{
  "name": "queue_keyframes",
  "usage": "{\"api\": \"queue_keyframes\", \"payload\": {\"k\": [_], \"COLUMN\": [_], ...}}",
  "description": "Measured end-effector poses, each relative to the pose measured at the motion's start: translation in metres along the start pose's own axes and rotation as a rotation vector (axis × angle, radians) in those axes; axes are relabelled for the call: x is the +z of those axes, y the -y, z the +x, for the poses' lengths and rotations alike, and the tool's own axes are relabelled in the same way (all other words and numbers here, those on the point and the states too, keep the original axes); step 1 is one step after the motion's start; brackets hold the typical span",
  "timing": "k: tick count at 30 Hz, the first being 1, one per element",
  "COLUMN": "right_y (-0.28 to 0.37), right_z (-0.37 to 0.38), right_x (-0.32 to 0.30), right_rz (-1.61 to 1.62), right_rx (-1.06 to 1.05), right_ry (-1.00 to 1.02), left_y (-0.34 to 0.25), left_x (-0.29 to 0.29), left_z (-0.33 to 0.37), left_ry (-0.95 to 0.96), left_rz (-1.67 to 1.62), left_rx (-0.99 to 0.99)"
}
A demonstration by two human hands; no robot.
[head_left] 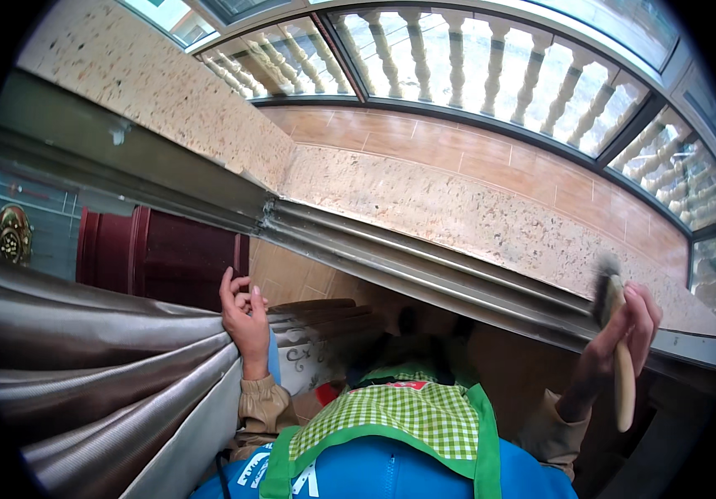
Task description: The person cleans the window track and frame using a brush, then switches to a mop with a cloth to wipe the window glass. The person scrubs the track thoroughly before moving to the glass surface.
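My right hand (611,341) grips a brush (624,391) by its pale wooden handle. The brush's dark grey bristles point up, over the right end of the metal window track (433,283). On the other side, my left hand (246,320) is raised with its fingers loosely bent and apart, and nothing shows between them. Its outer edge and wrist rest against the gathered silvery-grey curtain (108,341). A strip of something blue (274,358) shows beside that wrist; what it is I cannot tell.
Beyond the track runs a speckled stone sill (424,195), then a tiled ledge (391,129) and windows with a balustrade (457,62) outside. A dark red wooden cabinet (183,249) stands at left behind the glass. I wear a green checked apron (391,420).
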State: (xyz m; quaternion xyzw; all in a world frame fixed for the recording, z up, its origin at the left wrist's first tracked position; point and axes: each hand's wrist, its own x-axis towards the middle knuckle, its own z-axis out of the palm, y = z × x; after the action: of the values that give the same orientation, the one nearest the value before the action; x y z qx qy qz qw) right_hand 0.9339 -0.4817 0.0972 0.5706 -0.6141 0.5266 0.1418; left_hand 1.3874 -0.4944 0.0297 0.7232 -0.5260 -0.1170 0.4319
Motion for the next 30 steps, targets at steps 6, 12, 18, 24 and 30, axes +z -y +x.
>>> {"api": "queue_keyframes", "payload": {"k": [6,12,18,24,30], "right_y": [-0.043,-0.058,-0.064,-0.054,-0.042], "right_z": [-0.036,-0.045,-0.049,-0.051,-0.042], "right_x": [-0.002,-0.006,-0.023,-0.008,0.004], "right_rz": [-0.308,-0.388,-0.49,-0.45,-0.417], "right_rx": [-0.128,-0.096,-0.054,-0.007,0.013], "right_ry": [0.135,0.26,0.362,0.204,0.088], "left_y": [0.004,0.008,0.002,0.002,-0.006], "left_x": [0.012,0.023,0.025,0.024,0.017], "left_z": [0.009,0.015,0.027,0.034,0.031], "left_ry": [0.107,0.119,0.109,0.106,0.087], "left_rz": [0.116,0.144,0.13,0.061,-0.016], "left_rx": [0.012,-0.006,0.0,-0.006,-0.027]}}
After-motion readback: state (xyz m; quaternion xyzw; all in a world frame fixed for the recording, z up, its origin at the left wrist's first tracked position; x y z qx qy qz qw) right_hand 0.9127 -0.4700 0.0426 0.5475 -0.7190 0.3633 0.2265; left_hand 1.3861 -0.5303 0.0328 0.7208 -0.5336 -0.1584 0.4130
